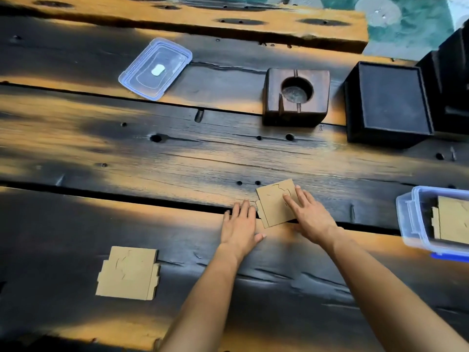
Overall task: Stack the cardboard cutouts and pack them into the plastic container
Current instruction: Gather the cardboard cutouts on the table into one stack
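Right hand presses flat, fingers spread, on a cardboard cutout stack; left hand lies open, empty, at its 9 o'clock edge. Squaring appears underway; next, lift it toward the plastic container at 3 o'clock.

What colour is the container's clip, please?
Blue, on the container, clip, in the head view.

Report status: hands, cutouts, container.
Left hand flat on table, right hand pressing cutout stack. Second stack loose near left. Container right, partly filled, lid off. Nothing blocking.
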